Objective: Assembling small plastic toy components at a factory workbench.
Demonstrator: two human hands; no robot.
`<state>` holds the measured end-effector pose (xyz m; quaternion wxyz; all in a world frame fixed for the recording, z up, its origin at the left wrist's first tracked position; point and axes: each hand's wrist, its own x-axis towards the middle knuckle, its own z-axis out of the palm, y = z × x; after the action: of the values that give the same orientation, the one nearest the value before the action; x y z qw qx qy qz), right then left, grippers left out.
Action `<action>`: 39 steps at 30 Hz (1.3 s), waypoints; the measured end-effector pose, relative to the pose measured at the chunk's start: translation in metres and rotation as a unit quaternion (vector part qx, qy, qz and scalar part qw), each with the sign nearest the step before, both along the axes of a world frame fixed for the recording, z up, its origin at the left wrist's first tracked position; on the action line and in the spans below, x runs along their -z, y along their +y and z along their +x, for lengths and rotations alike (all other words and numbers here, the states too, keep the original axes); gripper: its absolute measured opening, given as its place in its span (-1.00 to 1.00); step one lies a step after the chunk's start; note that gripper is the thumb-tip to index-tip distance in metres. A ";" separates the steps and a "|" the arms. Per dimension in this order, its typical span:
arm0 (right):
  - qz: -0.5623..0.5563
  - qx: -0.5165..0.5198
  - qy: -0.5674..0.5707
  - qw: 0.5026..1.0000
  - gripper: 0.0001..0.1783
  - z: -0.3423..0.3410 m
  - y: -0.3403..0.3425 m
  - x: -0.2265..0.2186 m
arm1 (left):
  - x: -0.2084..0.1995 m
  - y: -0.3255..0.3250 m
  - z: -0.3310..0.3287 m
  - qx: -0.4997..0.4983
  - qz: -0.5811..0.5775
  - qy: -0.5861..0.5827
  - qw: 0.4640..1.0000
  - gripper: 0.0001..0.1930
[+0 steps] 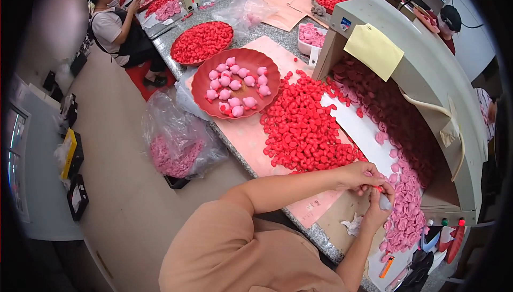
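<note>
My left hand (360, 176) and my right hand (378, 213) meet over the near right part of the bench, fingers closed in a pinch around a small red piece (379, 189). A pale, whitish-blue thing (385, 202) shows at my right hand; its kind is unclear. Just beyond my left hand lies a big heap of glossy red pieces (310, 126). Beside my right hand spreads a pile of thin pink pieces (403, 212). Farther left, a red scalloped tray (235, 58) bears several round pink figures (235, 84) with red parts.
A grey machine housing (411, 35) arches over more pieces at right. Near the front edge lie a crumpled white tissue (352, 223) and an orange lighter (387, 267). A plastic bag of pink pieces (179, 148) stands below the bench. A co-worker (120, 30) sits at far left.
</note>
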<state>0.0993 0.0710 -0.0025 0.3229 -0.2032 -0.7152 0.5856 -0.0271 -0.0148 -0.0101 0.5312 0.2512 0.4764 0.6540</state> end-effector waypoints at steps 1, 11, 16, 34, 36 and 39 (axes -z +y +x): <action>-0.072 -0.006 0.025 0.997 -0.79 -0.001 -0.001 -0.002 | -0.002 0.001 0.004 -0.002 0.055 -0.100 0.993 -0.74; -0.064 0.035 0.062 0.995 -0.79 0.010 0.016 -0.002 | 0.005 0.011 0.018 -0.066 0.135 -0.295 0.944 -0.70; -0.082 0.059 -0.024 0.995 -0.84 0.003 0.018 -0.005 | -0.001 0.000 -0.003 -0.141 0.141 -0.197 0.960 -0.66; -0.182 -0.042 -0.054 0.981 -0.69 0.001 0.012 -0.004 | -0.011 0.005 0.019 -0.186 0.034 0.410 0.892 -0.65; -0.190 -0.042 -0.050 0.980 -0.69 0.001 0.013 -0.004 | -0.010 0.005 0.021 -0.187 0.046 0.399 0.897 -0.65; -0.246 -0.080 -0.056 0.964 -0.69 0.002 0.013 -0.006 | -0.014 0.004 0.021 -0.190 0.047 0.376 0.906 -0.64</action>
<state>0.1009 0.0840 0.0035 0.1744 -0.2508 -0.5803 0.7549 -0.0059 -0.0110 0.0043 0.1661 0.4078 0.6481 0.6214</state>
